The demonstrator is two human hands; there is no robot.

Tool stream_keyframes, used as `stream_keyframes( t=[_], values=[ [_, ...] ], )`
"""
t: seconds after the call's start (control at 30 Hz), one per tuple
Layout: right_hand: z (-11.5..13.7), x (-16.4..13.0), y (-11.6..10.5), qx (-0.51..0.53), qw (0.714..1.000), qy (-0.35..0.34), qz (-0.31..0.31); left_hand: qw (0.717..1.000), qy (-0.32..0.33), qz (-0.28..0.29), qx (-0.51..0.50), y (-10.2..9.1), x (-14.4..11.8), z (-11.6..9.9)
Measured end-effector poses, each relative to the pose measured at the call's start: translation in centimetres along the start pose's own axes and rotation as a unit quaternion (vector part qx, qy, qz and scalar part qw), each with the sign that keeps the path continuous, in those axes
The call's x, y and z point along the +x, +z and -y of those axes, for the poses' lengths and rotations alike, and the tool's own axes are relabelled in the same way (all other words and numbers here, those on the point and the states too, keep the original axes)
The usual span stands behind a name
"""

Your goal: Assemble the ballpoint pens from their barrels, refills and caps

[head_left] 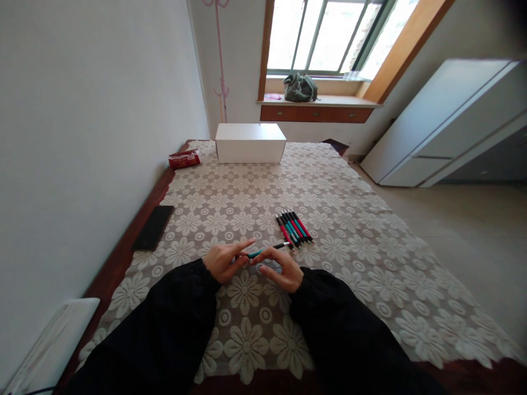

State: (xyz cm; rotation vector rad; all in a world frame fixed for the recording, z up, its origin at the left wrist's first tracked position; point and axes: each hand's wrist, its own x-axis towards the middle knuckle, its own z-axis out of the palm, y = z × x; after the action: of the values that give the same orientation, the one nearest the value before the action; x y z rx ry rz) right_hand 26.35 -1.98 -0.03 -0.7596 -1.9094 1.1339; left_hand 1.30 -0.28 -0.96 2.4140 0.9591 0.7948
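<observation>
A teal and black pen (254, 254) lies slanted between my two hands, its silver tip pointing right toward a row of pens. My left hand (224, 262) has the near end of this pen at its thumb and bent fingers, while the index finger stretches out above it. My right hand (283, 270) arches in front of the pen, its index fingertip close to the same end. The right thumb stands apart from that finger, and part of the pen is hidden behind the hand. Several red, teal and black pens (295, 227) lie side by side just beyond, tips pointing away.
A floral lace cloth (242, 340) covers the table. At the far end stands a white box (251, 151), with a red packet (184, 159) to its left. A black phone (153, 227) lies near the left edge. A white object (61, 340) sits at the near left corner.
</observation>
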Motion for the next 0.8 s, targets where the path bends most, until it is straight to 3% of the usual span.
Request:
stream_keyframes(
  t=[0.13,0.3,0.4,0.53,0.63,0.8],
  values=[
    [-0.7,-0.1,0.5,-0.105,0.994,-0.021,-0.033,0.998,0.042,0.036,0.018,0.1,0.4,-0.3],
    [-1.6,0.2,-0.3,-0.254,0.965,-0.042,-0.057,0.996,0.082,0.038,0.002,0.4,0.7,-0.2],
    [-2.2,0.3,-2.6,-0.355,0.927,-0.024,-0.120,0.996,0.070,0.046,0.009,0.4,0.6,-0.2],
    [-4.1,0.0,-6.3,-0.469,0.850,0.058,-0.232,0.996,0.059,0.056,0.043,0.7,0.5,-0.4],
    [-5.5,-0.3,-7.2,-0.503,0.830,0.105,-0.216,0.993,0.066,0.067,0.067,1.3,0.3,-0.8],
    [-5.5,-0.3,-6.2,-0.508,0.846,0.082,-0.143,0.991,0.076,0.080,0.071,2.1,0.1,-1.6]
  ],
)
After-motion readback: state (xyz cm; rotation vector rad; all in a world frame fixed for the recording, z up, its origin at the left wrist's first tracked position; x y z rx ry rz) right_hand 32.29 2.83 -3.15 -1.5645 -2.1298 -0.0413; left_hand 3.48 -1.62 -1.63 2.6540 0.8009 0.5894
